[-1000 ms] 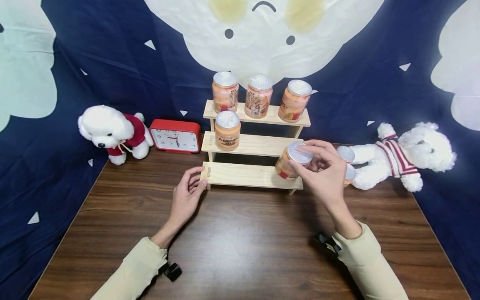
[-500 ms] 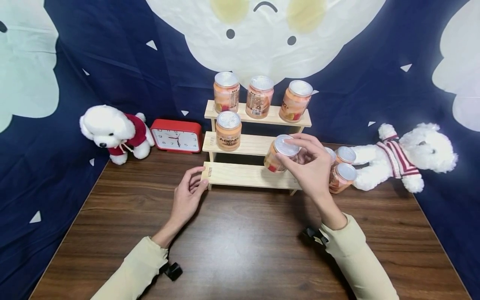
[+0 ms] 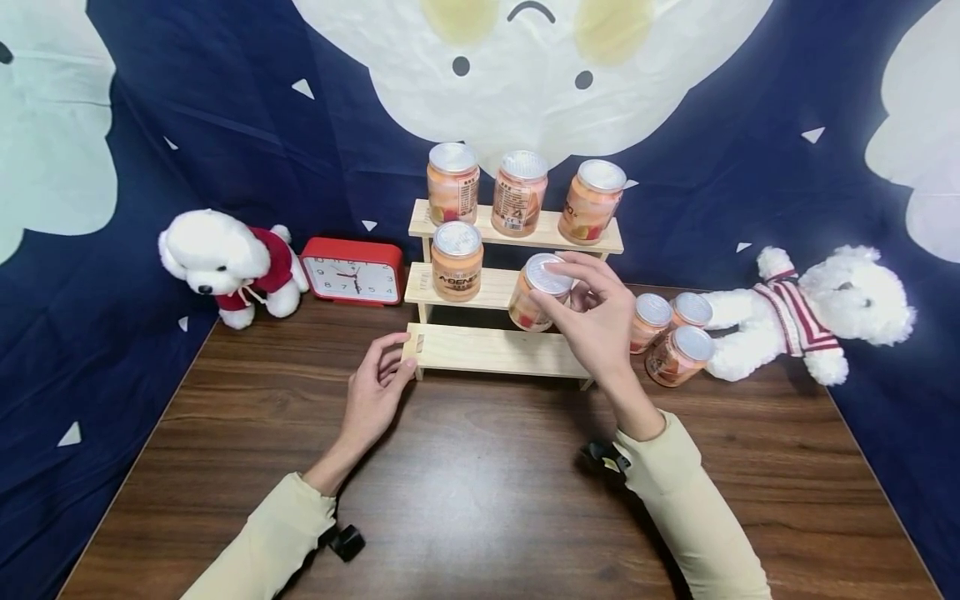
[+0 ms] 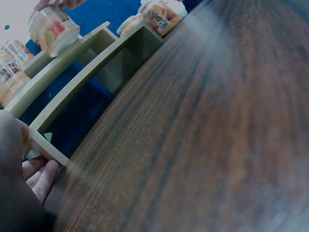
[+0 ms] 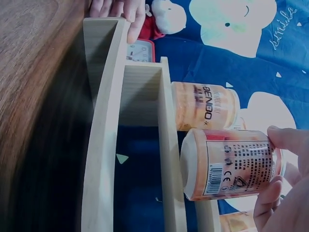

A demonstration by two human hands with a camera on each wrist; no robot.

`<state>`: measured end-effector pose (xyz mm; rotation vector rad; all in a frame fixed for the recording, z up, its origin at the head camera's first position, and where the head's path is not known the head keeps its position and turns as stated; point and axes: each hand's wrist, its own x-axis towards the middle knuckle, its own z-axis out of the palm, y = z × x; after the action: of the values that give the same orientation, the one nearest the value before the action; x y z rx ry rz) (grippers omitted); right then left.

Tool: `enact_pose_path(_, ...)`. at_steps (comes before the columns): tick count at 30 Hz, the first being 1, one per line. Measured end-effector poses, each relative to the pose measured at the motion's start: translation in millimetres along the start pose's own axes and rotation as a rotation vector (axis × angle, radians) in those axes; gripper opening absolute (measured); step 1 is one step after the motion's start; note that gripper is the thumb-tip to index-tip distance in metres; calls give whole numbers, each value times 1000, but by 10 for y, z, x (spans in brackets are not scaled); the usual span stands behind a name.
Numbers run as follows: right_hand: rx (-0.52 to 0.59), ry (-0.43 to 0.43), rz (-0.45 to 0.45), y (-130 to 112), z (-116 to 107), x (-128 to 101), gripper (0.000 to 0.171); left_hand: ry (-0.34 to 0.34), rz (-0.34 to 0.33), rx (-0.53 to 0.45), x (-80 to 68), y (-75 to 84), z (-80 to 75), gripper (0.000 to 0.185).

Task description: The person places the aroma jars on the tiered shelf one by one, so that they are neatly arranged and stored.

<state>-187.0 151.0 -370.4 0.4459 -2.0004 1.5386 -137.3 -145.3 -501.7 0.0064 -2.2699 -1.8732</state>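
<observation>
My right hand (image 3: pixel 596 312) holds a jar with an orange label (image 5: pixel 227 164) near its silver lid, thumb on one side and fingers on the other. That jar is close over the middle step, right of a standing jar (image 3: pixel 457 262). With thumb and fingers, my left hand (image 3: pixel 378 383) grips the left end of the lowest step of a three-step wooden shelf (image 3: pixel 487 350). In the left wrist view, those fingers (image 4: pixel 46 179) curl by the shelf's end leg. On the top step stand three similar jars, the middle one (image 3: pixel 519 196) showing a barcode.
Three more jars (image 3: pixel 678 357) stand on the wooden table (image 3: pixel 465 500) right of the shelf. A white plush bear (image 3: pixel 810 312) lies beyond them. A red alarm clock (image 3: pixel 352 273) and a white plush dog (image 3: pixel 225 262) are at the left. Dark blue cloth hangs behind.
My right hand has carried the jar leftward and up, from over the right end of the lowest step to the middle step. The left hand stays on the shelf end.
</observation>
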Motion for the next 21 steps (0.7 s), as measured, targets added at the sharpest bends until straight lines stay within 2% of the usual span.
enact_pose_path(14,-27,-16,-29,114,159,94,35,3,14,-5,3,-3,6,40)
enact_pose_path(21,-48,15,-19,201,223,93,35,8,18,-1,4,-2,-3,41)
